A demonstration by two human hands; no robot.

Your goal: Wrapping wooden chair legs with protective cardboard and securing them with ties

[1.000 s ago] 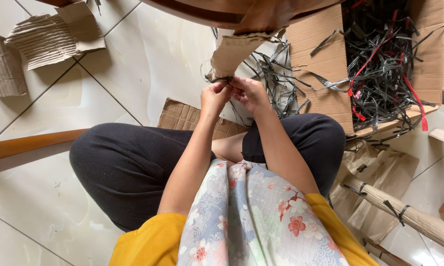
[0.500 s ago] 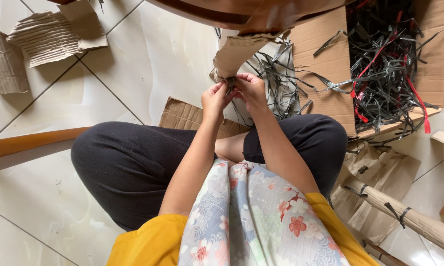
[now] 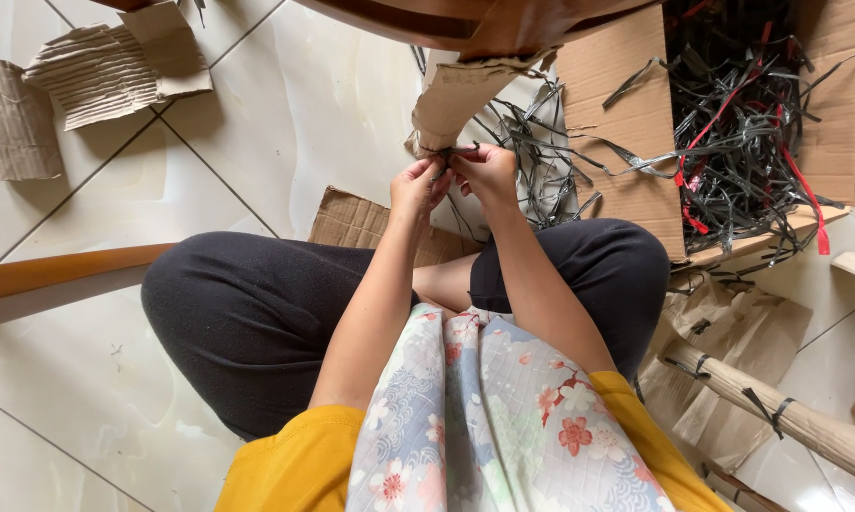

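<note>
I sit cross-legged on a tiled floor. My left hand (image 3: 416, 186) and my right hand (image 3: 485, 171) meet in front of me, fingertips pinched together on a thin dark strap (image 3: 446, 152). The strap wraps the lower end of a cardboard wrapping (image 3: 456, 100) around a brown wooden piece (image 3: 465, 24) that crosses the top of the view. Both hands touch the cardboard's ragged lower edge. Loose grey straps (image 3: 532, 152) lie just right of my hands.
An open cardboard box (image 3: 627, 133) holding tangled black, grey and red straps (image 3: 740, 114) stands at the right. Torn corrugated cardboard (image 3: 96, 76) lies top left, another sheet (image 3: 352, 220) under my knees. A curved wooden rail (image 3: 58, 270) runs at left; a paper-wrapped wooden leg (image 3: 778, 412) lies bottom right.
My hands have stayed together on the strap at the cardboard's lower edge, with only small finger movements. The view has shifted slightly.
</note>
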